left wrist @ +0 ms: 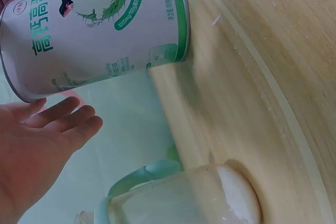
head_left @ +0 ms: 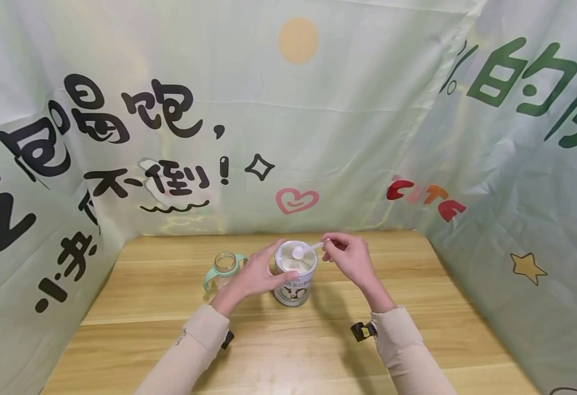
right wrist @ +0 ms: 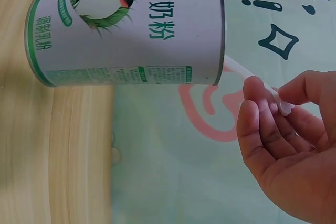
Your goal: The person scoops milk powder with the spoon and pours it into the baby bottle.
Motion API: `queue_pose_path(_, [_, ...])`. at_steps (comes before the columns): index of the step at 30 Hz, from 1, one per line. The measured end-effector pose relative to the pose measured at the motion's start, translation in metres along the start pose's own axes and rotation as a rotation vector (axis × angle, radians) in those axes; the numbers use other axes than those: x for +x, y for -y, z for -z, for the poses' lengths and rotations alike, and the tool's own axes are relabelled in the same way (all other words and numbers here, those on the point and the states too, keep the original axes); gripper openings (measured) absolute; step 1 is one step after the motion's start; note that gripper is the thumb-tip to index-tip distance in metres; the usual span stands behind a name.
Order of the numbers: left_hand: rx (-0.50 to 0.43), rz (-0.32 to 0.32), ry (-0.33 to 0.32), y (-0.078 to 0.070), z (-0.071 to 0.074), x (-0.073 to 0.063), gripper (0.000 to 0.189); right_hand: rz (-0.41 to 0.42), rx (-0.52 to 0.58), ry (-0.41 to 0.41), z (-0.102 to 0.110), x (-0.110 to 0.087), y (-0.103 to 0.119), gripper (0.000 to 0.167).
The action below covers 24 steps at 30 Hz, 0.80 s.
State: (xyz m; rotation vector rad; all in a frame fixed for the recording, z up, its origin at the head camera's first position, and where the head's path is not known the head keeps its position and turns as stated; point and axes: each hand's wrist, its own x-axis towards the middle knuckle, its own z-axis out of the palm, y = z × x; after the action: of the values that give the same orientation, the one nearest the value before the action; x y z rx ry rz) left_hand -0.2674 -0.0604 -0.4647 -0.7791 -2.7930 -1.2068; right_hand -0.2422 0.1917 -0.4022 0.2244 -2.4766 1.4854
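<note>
Printed cloth backdrop [head_left: 357, 137] on the sides, wood-grain worktop [head_left: 269, 351] across the lower half of the head view. Open can [head_left: 292, 291] stands upright mid-frame, pale powder [head_left: 290, 266] inside. Left hand [head_left: 258, 272] spread at the can's rim, fingers fairly straight, thumb over the near edge; can't tell how firmly it bears. Right hand [head_left: 349, 257] pinches a white spoon [head_left: 298, 253] by its handle end, bowl at the can's mouth. Bottle [head_left: 225, 263] with mint handles, uncapped, left of the can, partly behind the left hand.

Step reads as scooping. To do it well: steady the can with the left hand, keep the bowl flat, level any heap on the rim, lift slowly over the mouth so spills drop back in. Long handle held at its tip could wobble; choke up if so.

Only the head view shows the powder and spoon bowl; can't tell how full the bowl is. Left wrist view alone gives the bottle's whitish bottom and white specks [left wrist: 216, 20] on the wood. Right wrist view shows the pinch best, bowl hidden behind the can.
</note>
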Motion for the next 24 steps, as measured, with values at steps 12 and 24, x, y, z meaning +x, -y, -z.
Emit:
queue_pose_path(12, [-0.023,0.014,-0.004,-0.002,0.000,-0.001,0.100,0.023,-0.106,0.060,-0.009,0.001,-0.005,0.021])
queue_pose_path(24, [-0.029,-0.001,0.016,-0.003,0.001,-0.001,0.098,0.187,-0.272,0.074,-0.019,0.002,-0.006,0.020])
